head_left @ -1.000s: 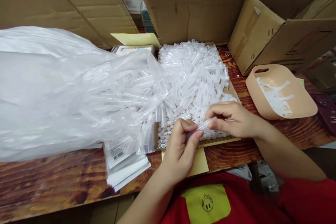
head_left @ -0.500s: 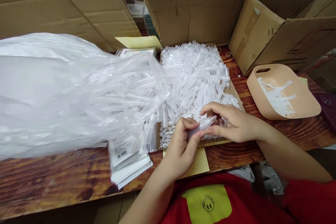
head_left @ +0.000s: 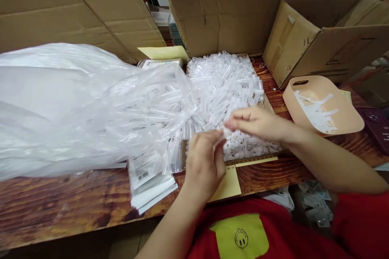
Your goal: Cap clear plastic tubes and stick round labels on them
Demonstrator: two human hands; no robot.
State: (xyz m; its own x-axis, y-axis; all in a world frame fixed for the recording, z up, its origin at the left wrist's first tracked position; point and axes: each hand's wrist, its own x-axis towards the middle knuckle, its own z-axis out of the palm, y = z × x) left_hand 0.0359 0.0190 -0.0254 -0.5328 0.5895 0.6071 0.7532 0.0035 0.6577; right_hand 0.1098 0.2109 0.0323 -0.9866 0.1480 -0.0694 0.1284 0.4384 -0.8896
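Note:
My left hand and my right hand meet over the near edge of a pile of clear plastic tubes on a flat cardboard sheet. Both hands are blurred. A small clear tube shows between their fingertips, held by the left fingers with the right fingertips at its top. A big clear plastic bag with more tubes lies to the left, its mouth spilling toward the pile.
A peach plastic basket with white strips stands at the right, a dark phone beyond it. Cardboard boxes line the back. A stack of white labelled packets and a yellow envelope lie at the wooden table's front edge.
The hands have shifted left and up over the pile, the left hand turning its back to the camera. The view tilted slightly.

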